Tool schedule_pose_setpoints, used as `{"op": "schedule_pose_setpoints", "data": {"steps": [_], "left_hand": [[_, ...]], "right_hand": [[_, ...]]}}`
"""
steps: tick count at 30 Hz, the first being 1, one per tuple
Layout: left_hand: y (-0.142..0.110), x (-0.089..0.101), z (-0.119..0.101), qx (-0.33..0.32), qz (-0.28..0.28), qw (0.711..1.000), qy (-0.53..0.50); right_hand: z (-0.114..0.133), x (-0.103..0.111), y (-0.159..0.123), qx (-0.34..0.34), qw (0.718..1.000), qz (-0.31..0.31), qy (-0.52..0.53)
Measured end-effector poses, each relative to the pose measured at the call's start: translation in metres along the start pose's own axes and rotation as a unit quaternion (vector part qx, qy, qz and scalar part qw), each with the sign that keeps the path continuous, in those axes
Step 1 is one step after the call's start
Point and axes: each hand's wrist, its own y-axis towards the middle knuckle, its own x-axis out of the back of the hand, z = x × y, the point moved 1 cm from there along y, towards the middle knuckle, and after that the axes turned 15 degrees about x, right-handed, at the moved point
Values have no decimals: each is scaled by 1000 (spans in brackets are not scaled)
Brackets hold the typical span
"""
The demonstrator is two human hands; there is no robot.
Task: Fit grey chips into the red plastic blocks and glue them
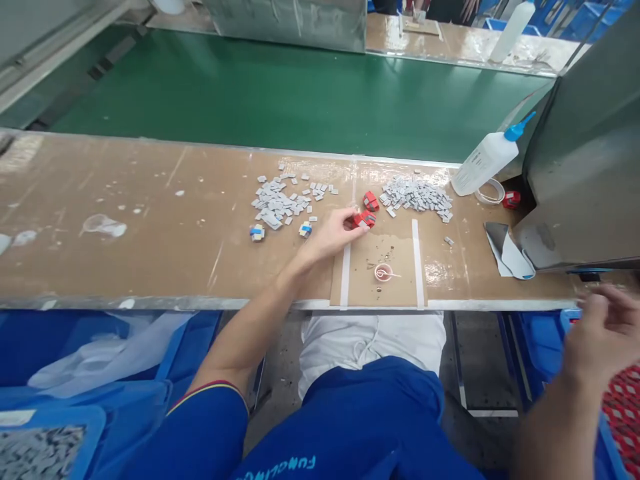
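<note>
Your blue shirt (350, 427) lies nearest. Left of the red blocks (371, 201) on the counter (110, 267), grey tiles (274, 203) lie scattered. Your left hand (327, 235) reaches them, its fingers (353, 217) closed on one block. Right of them sits a denser tile pile (417, 198); farther right, your right hand (603, 330) hangs with fingers (595, 303) open above a blue bin (540, 353).

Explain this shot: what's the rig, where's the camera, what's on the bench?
There's no machine here. One head-worn camera looks down at a person's bare hands at a tan workbench. The left hand pinches a small red block. The right hand, blurred, shows nothing held above a blue crate. The bench carries piles of small grey pads, a white squeeze bottle with a blue nozzle, and a small cup on a taped-off patch. A green conveyor belt runs behind.
</note>
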Motion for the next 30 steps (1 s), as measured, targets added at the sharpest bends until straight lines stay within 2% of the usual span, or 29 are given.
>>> {"op": "schedule_pose_setpoints", "data": {"steps": [1, 2, 3, 5, 7, 9, 13, 16, 19, 23, 25, 30], "left_hand": [[-12, 3, 7, 19, 22, 994, -107], [-25, 5, 13, 36, 39, 977, -206], [-38, 6, 19, 52, 48, 955, -287], [-63, 2, 31, 77, 50, 913, -397], [-83, -8, 41, 93, 49, 883, -458], [-96, -20, 49, 103, 53, 862, -494], [-110, -41, 61, 101, 54, 843, -526], [-115, -49, 66, 104, 76, 843, -522], [-119, -55, 70, 89, 92, 861, -492], [-121, -65, 71, 57, 26, 900, -431], [-122, -69, 70, 58, 15, 914, -400], [-122, -71, 63, 35, 13, 929, -368]], "right_hand": [[29, -10, -15, 13, 997, 37, 59], [55, -22, -30, 27, 987, 113, 113], [80, -34, -45, 41, 968, 195, 154], [118, -57, -69, 70, 923, 310, 217], [146, -77, -84, 100, 876, 382, 278], [166, -92, -91, 124, 843, 411, 324], [188, -106, -90, 148, 838, 389, 353], [196, -109, -86, 171, 828, 389, 367], [200, -112, -85, 190, 822, 388, 370], [201, -117, -85, 192, 850, 331, 361], [202, -121, -85, 189, 862, 294, 367], [199, -129, -91, 165, 872, 255, 384]]}}
